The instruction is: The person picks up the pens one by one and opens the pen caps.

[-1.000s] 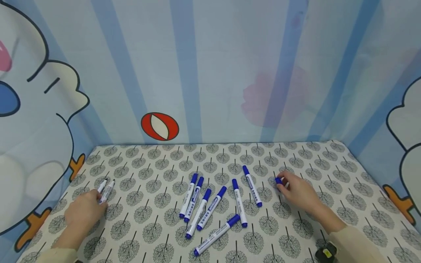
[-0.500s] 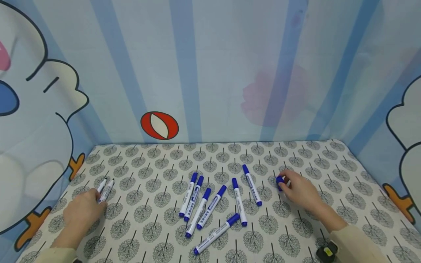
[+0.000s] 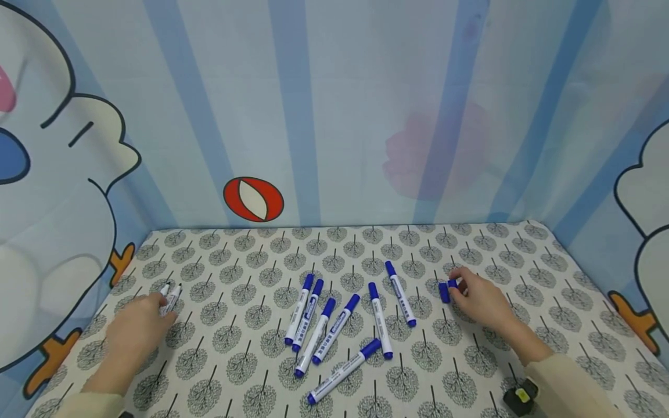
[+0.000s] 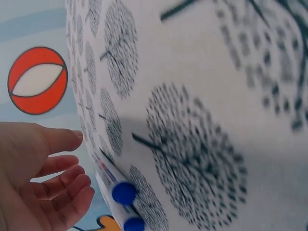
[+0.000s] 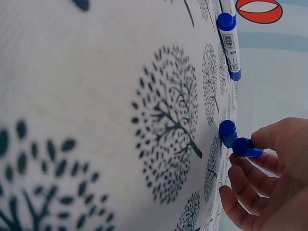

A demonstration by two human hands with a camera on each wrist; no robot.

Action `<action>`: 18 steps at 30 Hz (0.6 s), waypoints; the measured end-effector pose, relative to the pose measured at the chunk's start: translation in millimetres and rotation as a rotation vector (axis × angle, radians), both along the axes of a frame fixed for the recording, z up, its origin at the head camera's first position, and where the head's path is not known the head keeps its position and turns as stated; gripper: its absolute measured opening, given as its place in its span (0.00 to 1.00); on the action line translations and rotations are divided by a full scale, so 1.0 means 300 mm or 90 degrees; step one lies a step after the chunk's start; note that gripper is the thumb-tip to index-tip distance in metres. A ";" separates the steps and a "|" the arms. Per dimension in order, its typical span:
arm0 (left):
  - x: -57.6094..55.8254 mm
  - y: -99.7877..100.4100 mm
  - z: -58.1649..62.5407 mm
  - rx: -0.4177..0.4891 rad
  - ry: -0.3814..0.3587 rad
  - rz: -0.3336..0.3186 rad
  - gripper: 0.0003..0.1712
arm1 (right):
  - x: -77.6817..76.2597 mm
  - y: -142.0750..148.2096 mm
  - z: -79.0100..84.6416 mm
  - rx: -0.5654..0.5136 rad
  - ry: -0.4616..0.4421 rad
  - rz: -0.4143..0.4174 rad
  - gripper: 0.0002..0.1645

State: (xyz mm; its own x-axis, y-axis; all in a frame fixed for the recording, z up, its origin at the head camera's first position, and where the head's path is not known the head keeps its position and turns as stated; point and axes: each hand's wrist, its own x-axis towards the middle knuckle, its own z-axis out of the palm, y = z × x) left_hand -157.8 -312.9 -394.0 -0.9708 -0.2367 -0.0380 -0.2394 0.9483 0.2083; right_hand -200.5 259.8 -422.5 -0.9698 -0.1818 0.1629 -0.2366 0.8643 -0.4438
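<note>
Two uncapped whiteboard markers [image 3: 172,298] lie side by side on the patterned cloth at the left, black tips pointing away. My left hand [image 3: 137,328] is right over them, its thumb and fingers apart; the left wrist view shows the blue marker ends [image 4: 124,193] just beyond the loosely bent fingers, with nothing in the grasp. At the right, my right hand [image 3: 483,299] pinches a blue marker cap [image 5: 247,147] between thumb and index finger. A second blue cap [image 3: 444,292] rests on the cloth right beside it, overlapped by the pinched one in the right wrist view.
Several capped blue markers [image 3: 342,373] lie loosely across the middle of the tree-print tablecloth [image 3: 230,383], with another marker [image 3: 400,295] farther back toward the right hand. A printed cartoon backdrop [image 3: 345,116] stands along the back and both sides.
My left hand's thumb and fingers have spread away from the two uncapped markers. My right hand has shifted slightly right, and a second cap now shows at its fingertips beside the first.
</note>
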 end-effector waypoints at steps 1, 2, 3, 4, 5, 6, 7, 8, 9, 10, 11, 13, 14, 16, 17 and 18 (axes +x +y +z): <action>0.001 0.009 0.002 0.000 0.004 -0.008 0.21 | 0.000 0.001 -0.001 0.001 -0.001 -0.001 0.19; 0.002 0.018 0.004 -0.002 0.007 -0.017 0.21 | -0.001 0.002 -0.003 0.001 -0.002 -0.001 0.18; 0.003 0.029 0.007 -0.006 0.013 -0.023 0.21 | -0.001 0.002 -0.004 0.002 -0.004 -0.001 0.18; 0.002 0.037 0.005 -0.007 0.014 -0.028 0.20 | -0.002 0.003 -0.005 0.003 -0.006 -0.003 0.18; 0.000 0.045 0.004 -0.009 0.015 -0.033 0.20 | -0.003 0.004 -0.006 0.002 -0.010 -0.006 0.18; -0.001 0.053 0.002 -0.009 0.015 -0.038 0.20 | -0.003 0.004 -0.007 0.003 -0.013 -0.008 0.17; -0.003 0.061 0.001 -0.007 0.016 -0.043 0.20 | -0.004 0.005 -0.007 0.003 -0.016 -0.011 0.18; -0.004 0.069 0.000 -0.006 0.025 -0.052 0.19 | -0.005 0.006 -0.007 0.003 -0.020 -0.015 0.18; -0.005 0.077 -0.001 -0.002 0.033 -0.058 0.19 | -0.005 0.007 -0.007 0.003 -0.023 -0.018 0.18; -0.006 0.084 -0.003 0.003 0.036 -0.063 0.18 | -0.006 0.008 -0.007 0.004 -0.026 -0.022 0.18; -0.005 0.094 -0.002 0.007 0.043 -0.071 0.17 | -0.006 0.009 -0.007 0.007 -0.028 -0.026 0.18; -0.004 0.111 -0.002 0.012 0.062 -0.091 0.16 | -0.007 0.011 -0.006 0.012 -0.030 -0.033 0.18; -0.005 0.119 -0.004 0.012 0.070 -0.099 0.16 | -0.007 0.012 -0.007 0.015 -0.032 -0.036 0.17; -0.006 0.135 -0.006 0.013 0.071 -0.111 0.16 | -0.008 0.013 -0.009 0.022 -0.035 -0.042 0.17; -0.008 0.142 -0.008 0.013 0.073 -0.120 0.16 | -0.008 0.013 -0.010 0.026 -0.038 -0.045 0.17; -0.010 0.148 -0.010 0.014 0.074 -0.125 0.16 | -0.008 0.013 -0.012 0.026 -0.041 -0.046 0.17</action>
State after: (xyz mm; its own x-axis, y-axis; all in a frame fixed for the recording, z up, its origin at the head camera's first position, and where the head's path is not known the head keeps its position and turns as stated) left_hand -160.6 -268.4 -397.0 -0.9963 -0.0427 0.0744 -0.0232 0.9692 0.2451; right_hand -202.9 263.7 -426.1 -0.9888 -0.1166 0.0931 -0.1451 0.8959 -0.4199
